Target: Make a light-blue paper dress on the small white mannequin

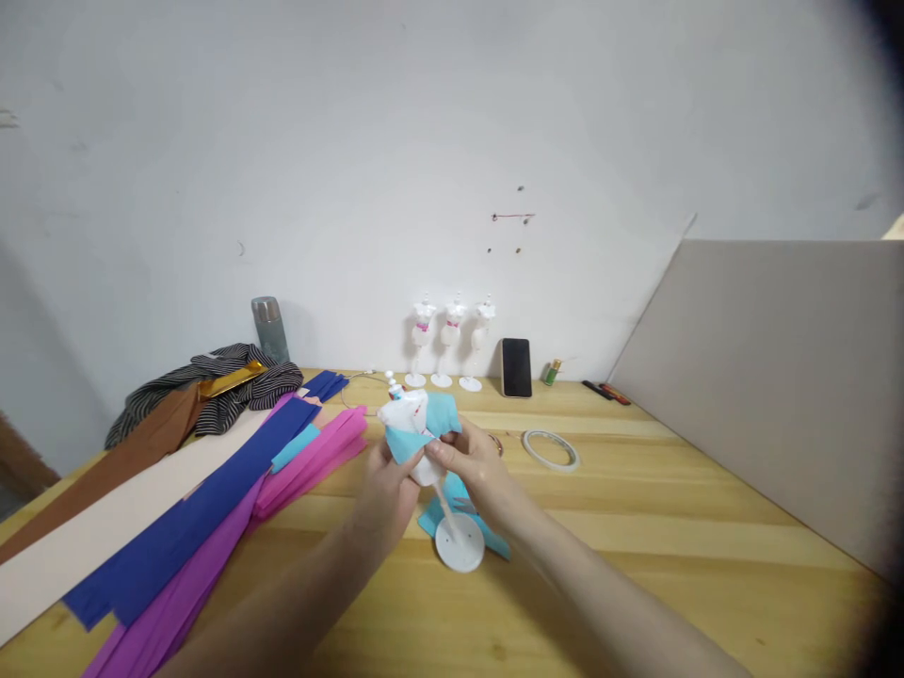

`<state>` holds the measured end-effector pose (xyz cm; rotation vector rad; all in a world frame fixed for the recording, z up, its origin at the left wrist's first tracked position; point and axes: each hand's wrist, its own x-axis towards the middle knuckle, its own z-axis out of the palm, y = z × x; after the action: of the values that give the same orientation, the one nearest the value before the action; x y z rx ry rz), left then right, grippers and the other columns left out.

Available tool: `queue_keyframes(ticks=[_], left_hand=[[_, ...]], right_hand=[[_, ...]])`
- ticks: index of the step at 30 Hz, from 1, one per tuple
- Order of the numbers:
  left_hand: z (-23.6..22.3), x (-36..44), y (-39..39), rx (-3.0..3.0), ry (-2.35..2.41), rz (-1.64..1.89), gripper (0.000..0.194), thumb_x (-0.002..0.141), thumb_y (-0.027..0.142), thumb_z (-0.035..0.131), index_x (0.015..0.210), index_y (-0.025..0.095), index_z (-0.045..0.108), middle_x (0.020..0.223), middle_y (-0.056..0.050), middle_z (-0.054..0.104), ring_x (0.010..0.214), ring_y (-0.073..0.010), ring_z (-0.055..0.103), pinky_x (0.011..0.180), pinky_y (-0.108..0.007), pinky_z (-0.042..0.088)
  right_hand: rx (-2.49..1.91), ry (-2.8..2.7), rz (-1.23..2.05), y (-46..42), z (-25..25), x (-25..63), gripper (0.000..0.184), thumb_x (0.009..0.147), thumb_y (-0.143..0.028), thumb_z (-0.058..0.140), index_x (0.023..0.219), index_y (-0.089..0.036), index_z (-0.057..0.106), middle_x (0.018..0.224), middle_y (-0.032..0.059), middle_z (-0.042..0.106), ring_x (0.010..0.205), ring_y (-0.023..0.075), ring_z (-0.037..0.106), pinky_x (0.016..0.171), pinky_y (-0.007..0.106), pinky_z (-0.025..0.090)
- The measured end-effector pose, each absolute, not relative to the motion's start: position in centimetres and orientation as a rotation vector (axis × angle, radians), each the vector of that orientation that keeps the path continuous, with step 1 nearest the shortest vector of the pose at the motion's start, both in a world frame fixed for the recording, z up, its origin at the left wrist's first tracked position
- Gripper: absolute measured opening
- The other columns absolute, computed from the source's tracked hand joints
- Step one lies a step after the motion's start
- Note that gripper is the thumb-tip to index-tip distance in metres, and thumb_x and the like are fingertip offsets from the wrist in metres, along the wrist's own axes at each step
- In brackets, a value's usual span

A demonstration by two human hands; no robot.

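Note:
A small white dress-form mannequin [404,411] tilts to the left above the table, its round base [460,543] toward me. Light blue crepe paper [443,412] is wrapped around its torso, with one end standing out on the right. My left hand [393,482] is closed around the lower torso and the paper's left side; some fingers are hidden behind. With thumb and fingers, my right hand [472,459] pinches the paper at the waist. Beneath the stand lies another blue piece [459,492], with what looks like scissors partly hidden on it.
Several coloured crepe paper strips [212,499] and a striped cloth [212,386] cover the left side near a flask [269,328]. Against the wall stand three mannequins [452,330] and a phone [516,367]. A tape roll [551,450] and small green bottle [552,373] are right.

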<state>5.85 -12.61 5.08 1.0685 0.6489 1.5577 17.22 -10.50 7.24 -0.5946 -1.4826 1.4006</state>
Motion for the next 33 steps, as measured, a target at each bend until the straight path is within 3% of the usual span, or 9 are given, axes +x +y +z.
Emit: queue_keyframes(ticks=[3, 7, 11, 15, 18, 22, 28, 33], left_hand=[[5.2, 6.3, -13.0, 1.003, 0.600, 1.541, 0.023, 0.075, 0.032, 0.064, 0.097, 0.024, 0.067, 0.100, -0.007, 0.072, 0.100, -0.0263, 0.065, 0.085, -0.038, 0.052], [5.8, 6.9, -14.1, 1.070, 0.543, 1.506, 0.038, 0.071, 0.028, 0.072, 0.108, 0.020, 0.064, 0.108, -0.007, 0.071, 0.104, -0.0248, 0.064, 0.091, -0.036, 0.049], [6.5, 6.9, -16.2, 1.196, 0.661, 1.465, 0.034, 0.079, 0.029, 0.065, 0.110, 0.018, 0.066, 0.111, -0.010, 0.070, 0.102, -0.0232, 0.064, 0.089, -0.035, 0.050], [6.8, 5.2, -16.8, 1.540, 1.111, 1.687, 0.008, 0.078, 0.022, 0.062, 0.075, 0.018, 0.069, 0.080, -0.005, 0.071, 0.078, -0.0185, 0.066, 0.071, -0.030, 0.053], [7.4, 4.0, -15.9, 2.001, 1.226, 1.932, 0.009, 0.077, 0.016, 0.064, 0.085, 0.020, 0.067, 0.089, -0.005, 0.070, 0.087, -0.0192, 0.065, 0.079, -0.034, 0.053], [8.3, 3.8, -15.3, 2.503, 1.216, 1.880, 0.018, 0.077, 0.014, 0.065, 0.094, 0.018, 0.064, 0.096, -0.008, 0.070, 0.092, -0.0209, 0.065, 0.082, -0.036, 0.052], [7.4, 4.1, -15.2, 2.742, 1.161, 1.908, 0.018, 0.080, 0.005, 0.057, 0.094, 0.017, 0.059, 0.086, -0.007, 0.068, 0.081, -0.0181, 0.063, 0.073, -0.031, 0.052], [6.3, 3.7, -14.7, 2.911, 1.071, 1.807, 0.022, 0.080, 0.003, 0.055, 0.097, 0.016, 0.057, 0.091, -0.008, 0.068, 0.085, -0.0182, 0.063, 0.077, -0.032, 0.052]], right_hand=[[-0.593, -1.418, 1.497, -10.7, 6.9, 17.5, 0.029, 0.069, -0.043, 0.075, 0.079, -0.016, 0.066, 0.074, 0.0025, 0.067, 0.069, 0.0164, 0.059, 0.069, 0.029, 0.045], [-0.571, -1.252, 1.600, -10.6, 6.0, 18.6, 0.030, 0.067, -0.041, 0.076, 0.061, -0.016, 0.060, 0.056, -0.0011, 0.057, 0.054, 0.0115, 0.048, 0.057, 0.026, 0.040], [-0.490, -1.104, 1.776, -10.5, 6.0, 20.5, 0.032, 0.062, -0.044, 0.077, 0.070, -0.016, 0.064, 0.066, 0.0024, 0.061, 0.058, 0.0142, 0.053, 0.054, 0.027, 0.043], [-0.334, -1.118, 2.066, -11.0, 5.4, 21.9, 0.037, 0.065, -0.050, 0.071, 0.075, -0.015, 0.064, 0.062, 0.0005, 0.055, 0.050, 0.0107, 0.047, 0.042, 0.021, 0.037], [-0.236, -1.102, 2.231, -11.5, 3.9, 21.9, 0.039, 0.067, -0.052, 0.067, 0.074, -0.014, 0.061, 0.058, -0.0025, 0.049, 0.044, 0.0076, 0.038, 0.035, 0.019, 0.032], [-0.166, -1.040, 2.334, -12.1, 1.9, 21.0, 0.040, 0.068, -0.053, 0.065, 0.072, -0.015, 0.057, 0.054, -0.0044, 0.045, 0.041, 0.0067, 0.034, 0.032, 0.019, 0.028], [-0.228, -0.895, 2.396, -12.5, 0.6, 20.0, 0.040, 0.067, -0.054, 0.064, 0.070, -0.015, 0.056, 0.051, -0.0048, 0.043, 0.039, 0.0060, 0.031, 0.031, 0.018, 0.023], [-0.304, -0.773, 2.417, -12.5, -0.4, 19.8, 0.039, 0.066, -0.053, 0.063, 0.068, -0.016, 0.054, 0.050, -0.0050, 0.041, 0.039, 0.0058, 0.031, 0.031, 0.017, 0.021]])
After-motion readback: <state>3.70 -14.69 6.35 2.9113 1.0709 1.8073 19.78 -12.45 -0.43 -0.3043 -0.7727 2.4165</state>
